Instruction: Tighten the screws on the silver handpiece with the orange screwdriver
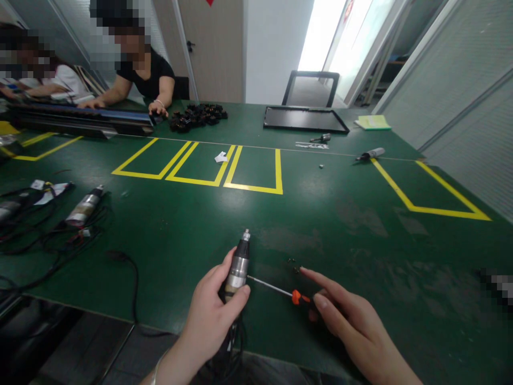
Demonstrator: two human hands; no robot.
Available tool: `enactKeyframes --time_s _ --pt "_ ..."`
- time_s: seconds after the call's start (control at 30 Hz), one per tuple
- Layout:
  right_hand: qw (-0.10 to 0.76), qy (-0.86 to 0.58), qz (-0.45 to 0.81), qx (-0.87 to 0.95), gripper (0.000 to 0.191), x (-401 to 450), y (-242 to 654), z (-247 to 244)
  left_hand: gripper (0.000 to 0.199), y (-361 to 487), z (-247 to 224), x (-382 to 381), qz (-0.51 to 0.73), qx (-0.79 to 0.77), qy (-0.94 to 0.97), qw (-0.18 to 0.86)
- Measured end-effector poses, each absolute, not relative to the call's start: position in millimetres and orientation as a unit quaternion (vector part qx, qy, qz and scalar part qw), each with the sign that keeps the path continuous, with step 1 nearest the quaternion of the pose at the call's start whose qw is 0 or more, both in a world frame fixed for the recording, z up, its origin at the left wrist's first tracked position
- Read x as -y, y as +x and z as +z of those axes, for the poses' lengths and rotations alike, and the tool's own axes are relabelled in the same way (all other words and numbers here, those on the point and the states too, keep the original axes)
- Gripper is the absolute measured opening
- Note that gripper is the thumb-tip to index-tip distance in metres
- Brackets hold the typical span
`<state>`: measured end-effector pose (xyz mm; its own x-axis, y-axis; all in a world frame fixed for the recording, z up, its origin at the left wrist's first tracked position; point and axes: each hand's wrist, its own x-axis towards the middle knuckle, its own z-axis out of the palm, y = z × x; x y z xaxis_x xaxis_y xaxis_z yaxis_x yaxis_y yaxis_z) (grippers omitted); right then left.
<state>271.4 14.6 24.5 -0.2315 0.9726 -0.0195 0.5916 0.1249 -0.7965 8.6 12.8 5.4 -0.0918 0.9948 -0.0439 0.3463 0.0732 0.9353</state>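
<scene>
My left hand is closed around an electric screwdriver, whose silver tip points away from me; its cable hangs below over the near table edge. In my right hand is a hand screwdriver with an orange and black handle, held between thumb and fingers. The thin shaft points left, and its tip meets or nearly meets the side of the electric screwdriver. My right index finger reaches out beside a few tiny screws on the green table. Whether the fingertip touches them I cannot tell.
More electric screwdrivers with tangled black cables lie at left. Yellow tape outlines mark the table. Across it are a pile of black parts, a black panel and another electric screwdriver. Two people sit at far left.
</scene>
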Motion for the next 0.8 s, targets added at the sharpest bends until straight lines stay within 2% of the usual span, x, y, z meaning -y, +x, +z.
enactKeyframes --time_s 0.17,0.4,0.8 --pt "0.302 -0.549 0.302 0.719 0.042 -14.1 273.2 21.3 0.06 8.3 4.2 -12.8 0.407 -0.614 0.547 0.398" --pt "0.342 -0.525 0.253 0.738 0.045 -14.8 270.9 22.9 0.061 9.0 6.8 -13.8 0.402 -0.618 0.547 0.396" --pt "0.298 -0.539 0.338 0.711 0.04 -12.7 273.7 22.4 0.062 8.1 4.7 -12.3 0.399 -0.615 0.549 0.401"
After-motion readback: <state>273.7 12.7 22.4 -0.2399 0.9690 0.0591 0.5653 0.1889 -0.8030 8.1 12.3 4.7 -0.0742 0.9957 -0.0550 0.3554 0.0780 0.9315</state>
